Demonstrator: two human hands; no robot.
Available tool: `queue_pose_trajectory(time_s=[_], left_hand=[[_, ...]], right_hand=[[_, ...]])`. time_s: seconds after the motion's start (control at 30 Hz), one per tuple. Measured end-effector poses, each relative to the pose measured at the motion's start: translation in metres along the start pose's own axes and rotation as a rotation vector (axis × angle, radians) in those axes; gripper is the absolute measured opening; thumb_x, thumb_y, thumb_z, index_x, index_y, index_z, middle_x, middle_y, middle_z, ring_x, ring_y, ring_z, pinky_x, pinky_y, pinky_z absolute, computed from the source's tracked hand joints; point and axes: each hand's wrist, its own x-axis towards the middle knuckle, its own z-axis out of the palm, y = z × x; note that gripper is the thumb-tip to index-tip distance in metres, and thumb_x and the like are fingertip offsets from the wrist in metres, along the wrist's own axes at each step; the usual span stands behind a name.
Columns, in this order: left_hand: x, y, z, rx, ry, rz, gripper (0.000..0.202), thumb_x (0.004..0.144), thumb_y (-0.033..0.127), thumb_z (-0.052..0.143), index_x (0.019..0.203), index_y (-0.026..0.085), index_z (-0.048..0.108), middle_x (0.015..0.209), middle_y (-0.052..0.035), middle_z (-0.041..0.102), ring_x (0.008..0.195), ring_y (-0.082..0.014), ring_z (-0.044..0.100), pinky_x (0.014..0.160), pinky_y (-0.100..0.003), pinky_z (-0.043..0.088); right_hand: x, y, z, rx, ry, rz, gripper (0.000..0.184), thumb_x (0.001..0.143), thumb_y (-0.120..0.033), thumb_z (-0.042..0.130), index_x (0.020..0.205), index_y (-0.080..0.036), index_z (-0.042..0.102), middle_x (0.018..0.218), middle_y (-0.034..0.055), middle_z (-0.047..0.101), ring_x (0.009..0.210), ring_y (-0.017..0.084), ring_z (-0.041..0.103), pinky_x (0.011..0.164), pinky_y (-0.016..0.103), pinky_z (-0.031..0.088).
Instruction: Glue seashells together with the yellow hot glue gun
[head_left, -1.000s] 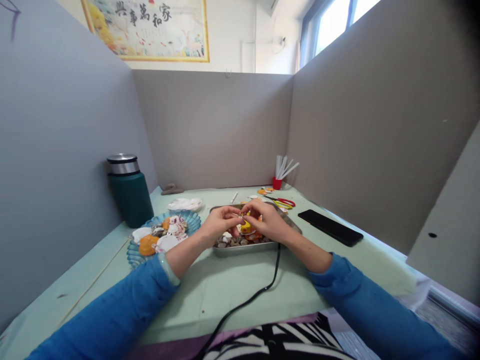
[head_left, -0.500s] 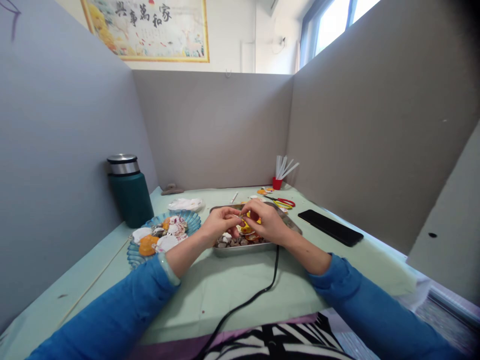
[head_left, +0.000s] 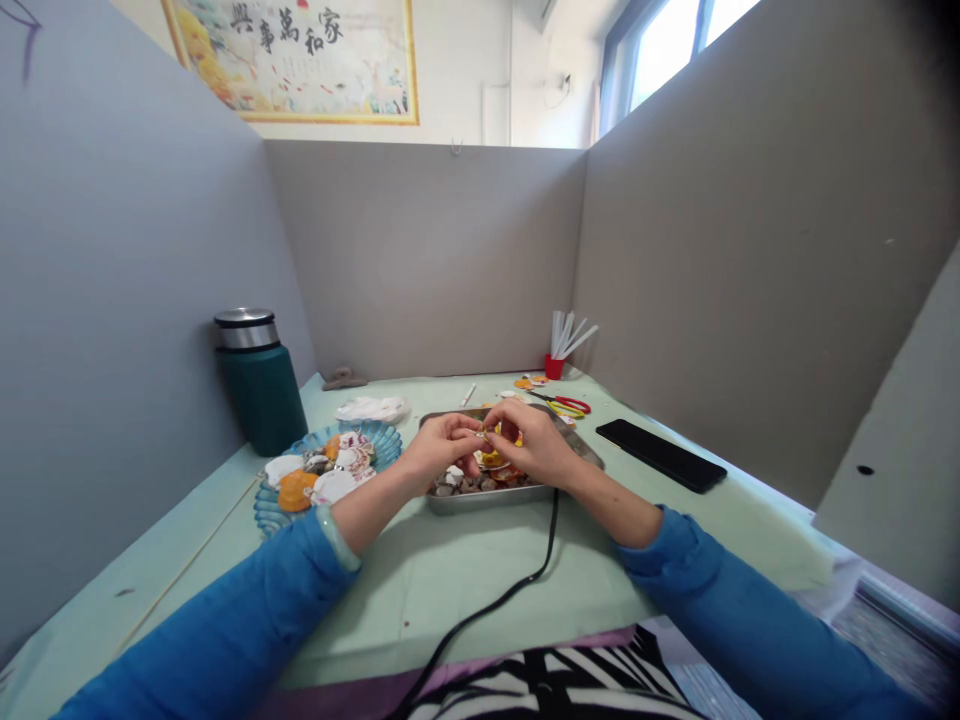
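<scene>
Pinch grip in two hands: your left hand (head_left: pixel 442 445) and right hand (head_left: pixel 534 440) are meeting at the fingertips, thumb closing toward finger on each side, and are pinching a small piece (head_left: pixel 484 434) between them. The piece is sitting above the metal tray (head_left: pixel 480 501), over pebbles (head_left: pixel 469 484) and a yellow object (head_left: pixel 493 459); your fingers are covering most of it, so you are not seeing its outline or material clearly. Judging by its size against your fingertips, you are handling something light. If it is matching the shell-like pieces (head_left: pixel 298 490) in the blue dish (head_left: pixel 388 440), you are probably dealing with a stiff, smooth body, inclined to slip and brittle at thin edges. You are best gripping it by opposite edges, pressing gently. A black cord (head_left: pixel 541 570) is trailing over the desk (head_left: pixel 420 580).
</scene>
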Motion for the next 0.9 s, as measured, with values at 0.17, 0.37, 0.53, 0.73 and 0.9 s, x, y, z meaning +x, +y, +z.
queue_pose_trajectory(time_s=[0.17, 0.37, 0.53, 0.73, 0.9], left_hand=[[-0.0017, 0.0020, 0.0018, 0.026, 0.014, -0.005, 0.033, 0.071, 0.031, 0.067, 0.093, 0.013, 0.049, 0.054, 0.0007, 0.062, 0.043, -0.0103, 0.057, 0.047, -0.020, 0.040], [-0.0034, 0.0034, 0.0024, 0.016, 0.019, 0.006, 0.033, 0.071, 0.033, 0.066, 0.091, 0.014, 0.047, 0.050, 0.0021, 0.060, 0.042, -0.0109, 0.057, 0.047, -0.020, 0.039], [-0.0016, 0.0017, 0.0022, 0.001, -0.016, 0.004, 0.036, 0.069, 0.034, 0.069, 0.090, 0.014, 0.047, 0.054, 0.0013, 0.062, 0.042, -0.0107, 0.057, 0.045, -0.020, 0.039], [0.0001, 0.0001, 0.0007, -0.005, -0.028, -0.002, 0.037, 0.068, 0.034, 0.069, 0.091, 0.014, 0.047, 0.055, 0.0007, 0.063, 0.043, -0.0112, 0.058, 0.045, -0.020, 0.039], [-0.0016, 0.0020, 0.0015, 0.012, -0.037, 0.011, 0.034, 0.070, 0.033, 0.067, 0.091, 0.013, 0.048, 0.055, -0.0003, 0.063, 0.042, -0.0118, 0.058, 0.045, -0.020, 0.039]], right_hand=[[0.0009, -0.0008, 0.0003, -0.004, 0.007, 0.014, 0.006, 0.078, -0.016, 0.056, 0.084, -0.018, 0.055, 0.073, -0.0006, 0.053, 0.060, 0.010, 0.048, 0.058, 0.024, 0.036], [0.0007, 0.0000, 0.0003, -0.006, 0.007, 0.008, 0.004, 0.079, -0.016, 0.055, 0.083, -0.018, 0.054, 0.072, -0.0009, 0.052, 0.059, 0.010, 0.047, 0.059, 0.024, 0.036], [0.0007, -0.0015, -0.0007, -0.017, 0.007, -0.031, 0.002, 0.081, -0.019, 0.054, 0.082, -0.018, 0.052, 0.074, -0.0001, 0.051, 0.062, 0.011, 0.048, 0.061, 0.024, 0.037], [0.0005, -0.0017, -0.0006, -0.021, 0.006, -0.031, 0.003, 0.080, -0.018, 0.055, 0.082, -0.018, 0.052, 0.074, 0.0000, 0.051, 0.063, 0.011, 0.048, 0.060, 0.024, 0.037], [0.0011, -0.0023, -0.0003, 0.000, -0.001, -0.009, 0.002, 0.081, -0.018, 0.055, 0.083, -0.018, 0.054, 0.073, -0.0005, 0.051, 0.062, 0.011, 0.048, 0.060, 0.024, 0.038]])
